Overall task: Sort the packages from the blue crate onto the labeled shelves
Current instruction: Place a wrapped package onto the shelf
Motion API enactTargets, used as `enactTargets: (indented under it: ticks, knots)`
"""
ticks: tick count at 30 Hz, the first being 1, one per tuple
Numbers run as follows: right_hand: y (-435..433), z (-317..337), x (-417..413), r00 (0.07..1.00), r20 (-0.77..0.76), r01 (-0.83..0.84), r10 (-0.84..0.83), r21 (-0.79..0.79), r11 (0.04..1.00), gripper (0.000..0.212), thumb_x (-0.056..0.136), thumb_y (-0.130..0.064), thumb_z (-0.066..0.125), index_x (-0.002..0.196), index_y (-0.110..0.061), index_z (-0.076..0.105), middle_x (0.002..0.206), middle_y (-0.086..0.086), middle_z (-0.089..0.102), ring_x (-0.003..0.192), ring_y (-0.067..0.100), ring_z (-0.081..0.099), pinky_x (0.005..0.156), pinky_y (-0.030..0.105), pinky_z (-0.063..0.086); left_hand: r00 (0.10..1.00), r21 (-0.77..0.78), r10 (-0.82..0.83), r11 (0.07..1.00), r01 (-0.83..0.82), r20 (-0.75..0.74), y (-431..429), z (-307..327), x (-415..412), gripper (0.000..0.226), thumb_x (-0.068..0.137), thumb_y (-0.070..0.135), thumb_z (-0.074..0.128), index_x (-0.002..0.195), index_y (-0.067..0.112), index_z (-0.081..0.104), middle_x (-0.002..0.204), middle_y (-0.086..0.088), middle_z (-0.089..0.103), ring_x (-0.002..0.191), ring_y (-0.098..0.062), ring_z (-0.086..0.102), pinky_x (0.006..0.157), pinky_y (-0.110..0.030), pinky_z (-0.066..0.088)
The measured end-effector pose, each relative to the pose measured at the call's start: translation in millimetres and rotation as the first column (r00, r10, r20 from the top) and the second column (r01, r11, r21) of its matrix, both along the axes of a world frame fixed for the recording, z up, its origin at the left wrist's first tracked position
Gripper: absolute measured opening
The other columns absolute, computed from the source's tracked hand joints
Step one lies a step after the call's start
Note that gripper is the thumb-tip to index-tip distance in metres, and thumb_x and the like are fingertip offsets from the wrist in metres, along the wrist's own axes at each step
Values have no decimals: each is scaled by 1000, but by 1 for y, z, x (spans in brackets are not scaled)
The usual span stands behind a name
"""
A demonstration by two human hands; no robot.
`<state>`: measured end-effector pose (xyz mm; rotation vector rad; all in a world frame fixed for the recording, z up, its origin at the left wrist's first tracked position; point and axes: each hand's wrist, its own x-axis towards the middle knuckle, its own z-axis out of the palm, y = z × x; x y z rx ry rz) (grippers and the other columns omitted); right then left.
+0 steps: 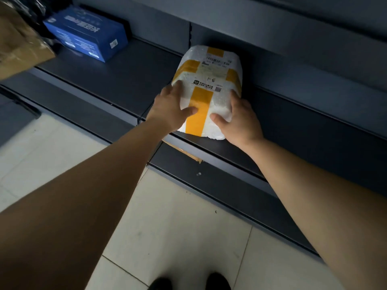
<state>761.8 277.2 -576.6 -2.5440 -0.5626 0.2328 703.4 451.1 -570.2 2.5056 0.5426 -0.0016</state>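
Placing step. My left hand and right hand clasp the white foam package banded with yellow tape, resting at the dark grey metal shelf front lip. Next, I judge: slide deeper, release.

Floor: pale square tiles, thin dark joints, a few dark specks. Shoes: two black toes at the bottom frame edge, side by side on the tiles. Blue box: printed carton, white text plus QR code, lying flat at the back left of the shelf, skewed to its front edge. Black plastic just behind it, blurred. Brown cardboard top left, close to camera, blurred. Cardboard scrap pokes out under the shelf's front edge. Dark bar at far left, above the floor.
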Motion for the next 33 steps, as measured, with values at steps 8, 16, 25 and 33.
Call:
enactTargets:
  ticks: [8,16,25,33]
  knots:
    - [-21,20,-16,988,113,-54,107,-394,917,87,88,-42,64,153,-15,13,151,14,29,137,33,32,103,47,35,984,470,-110,867,163,-138,-20,19,-22,81,92,34,60,153,12,12,161,-9,8,149,-28,2,118,-49,13]
    - [-83,78,-85,991,87,-43,101,-512,858,83,85,-44,65,150,-16,20,145,12,35,131,30,39,99,44,37,908,497,-227,776,388,-353,-62,73,-82,81,91,43,58,153,14,13,161,-9,6,149,-27,-1,119,-45,11]
    - [-163,173,-195,996,17,79,-84,-537,840,79,89,-48,61,149,-19,20,152,9,29,141,29,28,111,44,31,790,462,-479,641,613,-384,-122,171,-151,69,90,30,63,146,13,27,155,-8,25,141,-26,26,110,-39,29]
    - [-250,262,-319,911,23,361,-412,-528,768,72,89,-43,60,147,-20,26,151,6,30,142,27,24,112,43,27,621,459,-695,447,768,-362,-217,266,-211,72,90,29,61,149,13,23,156,-7,22,142,-25,23,108,-39,31]
